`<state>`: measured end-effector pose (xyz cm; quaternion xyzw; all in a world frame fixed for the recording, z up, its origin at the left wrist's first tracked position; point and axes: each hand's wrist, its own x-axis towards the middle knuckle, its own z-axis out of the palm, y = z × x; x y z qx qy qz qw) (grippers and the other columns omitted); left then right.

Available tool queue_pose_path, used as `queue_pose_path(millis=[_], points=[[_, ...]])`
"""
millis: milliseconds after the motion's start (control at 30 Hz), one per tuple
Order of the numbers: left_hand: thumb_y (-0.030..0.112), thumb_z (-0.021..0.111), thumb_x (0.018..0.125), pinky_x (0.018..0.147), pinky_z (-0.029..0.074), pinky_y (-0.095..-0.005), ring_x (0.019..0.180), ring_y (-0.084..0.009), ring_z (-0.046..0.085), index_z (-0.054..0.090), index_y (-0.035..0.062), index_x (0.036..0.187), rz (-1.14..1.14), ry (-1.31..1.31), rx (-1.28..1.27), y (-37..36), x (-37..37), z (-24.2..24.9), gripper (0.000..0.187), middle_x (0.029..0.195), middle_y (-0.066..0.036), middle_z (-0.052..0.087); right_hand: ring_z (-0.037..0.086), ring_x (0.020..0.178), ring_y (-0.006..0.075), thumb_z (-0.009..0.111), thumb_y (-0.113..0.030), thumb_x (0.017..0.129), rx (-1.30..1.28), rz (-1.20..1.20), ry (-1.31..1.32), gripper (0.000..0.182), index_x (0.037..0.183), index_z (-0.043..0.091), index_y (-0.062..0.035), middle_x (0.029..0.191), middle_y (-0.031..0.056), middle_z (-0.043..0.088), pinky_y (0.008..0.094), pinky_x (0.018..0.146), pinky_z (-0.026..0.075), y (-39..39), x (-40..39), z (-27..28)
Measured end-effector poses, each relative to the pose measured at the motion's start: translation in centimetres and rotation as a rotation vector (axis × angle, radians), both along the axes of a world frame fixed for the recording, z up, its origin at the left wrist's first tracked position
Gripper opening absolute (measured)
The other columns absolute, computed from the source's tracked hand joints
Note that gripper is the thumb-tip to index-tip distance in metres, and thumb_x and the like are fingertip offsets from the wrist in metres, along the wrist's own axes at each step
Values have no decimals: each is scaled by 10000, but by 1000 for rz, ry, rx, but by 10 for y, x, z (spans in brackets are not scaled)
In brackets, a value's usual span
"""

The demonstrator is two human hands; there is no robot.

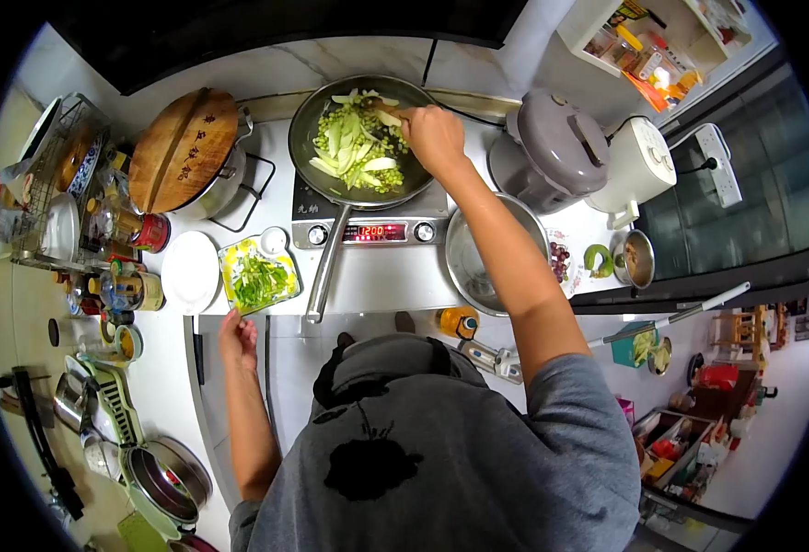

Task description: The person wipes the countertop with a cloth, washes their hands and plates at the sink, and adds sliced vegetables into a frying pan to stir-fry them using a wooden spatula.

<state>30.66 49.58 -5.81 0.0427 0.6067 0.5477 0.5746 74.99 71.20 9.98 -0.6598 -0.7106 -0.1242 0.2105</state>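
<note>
- Frying pan [414, 175] sits top centre of the frame, on an electric cooker [308, 210] with a lit red display; its handle points toward the lower edge.
- Pan contents: pale green slices and small green pieces [349, 147].
- Right hand [434, 136], upper centre: fingers closed round a wooden utensil [387, 111], which reaches into the pan.
- Left hand [239, 342], left of centre: fingers loosely curled, partly open, at the lower edge of a yellow-patterned tray [230, 268]. Contact cannot be told.
- Tray, on the white worktop [404, 293], carries chopped greens [261, 281] and a small white dish [274, 241].
- White plate [191, 272] just left of the tray; metal bowl [474, 259] right of the cooker.
</note>
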Motion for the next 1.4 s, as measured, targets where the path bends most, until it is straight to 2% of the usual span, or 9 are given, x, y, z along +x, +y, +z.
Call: queue_pose_path(millis=[167, 267, 433, 533, 700, 900, 1067, 1267, 1400], points=[[194, 580, 950, 664, 507, -252, 686, -123, 597, 600, 81, 1134, -252, -17, 111, 9, 60, 46, 217, 771, -3, 595, 666, 666, 341, 623, -254, 846, -225, 34, -24, 198, 880, 747, -104, 733, 171, 675, 453, 602, 530, -1, -9, -28], [204, 552, 969, 680, 515, -257, 713, -121, 609, 601, 78, 1135, -392, 61, 114, 13, 88, 66, 215, 841, -17, 626, 679, 667, 344, 601, -214, 821, -296, 118, -84, 231, 724, 715, -38, 720, 188, 680, 447, 615, 539, -33, 3, 5], [254, 572, 971, 724, 453, -230, 800, -99, 605, 512, 81, 1356, -665, 190, 175, 21, 116, 70, 427, 1025, -37, 664, 679, 678, 337, 621, -222, 808, -421, 138, -165, 207, 742, 721, -53, 726, 175, 683, 451, 625, 539, -94, 15, 90], [228, 563, 975, 715, 458, -245, 784, -106, 613, 496, 71, 1373, -815, 223, 244, 30, 131, 75, 433, 973, -33, 663, 685, 680, 334, 620, -190, 787, -457, 201, -230, 179, 729, 717, -51, 732, 165, 690, 447, 623, 544, -96, 1, 70], [55, 591, 923, 606, 443, -218, 646, -58, 509, 456, 42, 1411, -804, 234, 299, 36, 148, 75, 506, 771, 7, 604, 691, 669, 333, 614, -183, 787, -230, 76, -127, 189, 710, 705, -36, 730, 185, 687, 434, 603, 546, -42, -8, 9], [65, 583, 924, 536, 393, -213, 582, -39, 465, 473, 53, 1411, -801, 323, 286, 40, 146, 79, 499, 689, 33, 560, 683, 646, 350, 584, -216, 830, -28, -21, -26, 241, 723, 710, -42, 718, 192, 682, 449, 583, 543, -10, -3, 0], [71, 592, 909, 509, 350, -209, 540, -33, 422, 508, 78, 1392, -826, 473, 323, 40, 142, 69, 490, 655, 50, 528, 662, 667, 362, 605, -255, 860, -271, 60, -26, 194, 877, 748, -124, 739, 171, 678, 469, 615, 531, -10, 3, -36], [137, 627, 883, 502, 359, -231, 537, -41, 434, 555, 117, 1361, -828, 655, 310, 46, 135, 76, 483, 616, 39, 518, 671, 734, 343, 585, -239, 869, -451, 120, -118, 202, 932, 753, -147, 775, 158, 689, 466, 680, 539, -84, -5, 68], [143, 626, 880, 503, 359, -229, 530, -40, 432, 565, 124, 1352, -840, 650, 328, 49, 132, 71, 477, 593, 50, 506, 688, 719, 364, 550, -157, 819, -435, 249, -54, 219, 756, 710, -23, 762, 208, 687, 454, 668, 550, -81, -39, 36]])
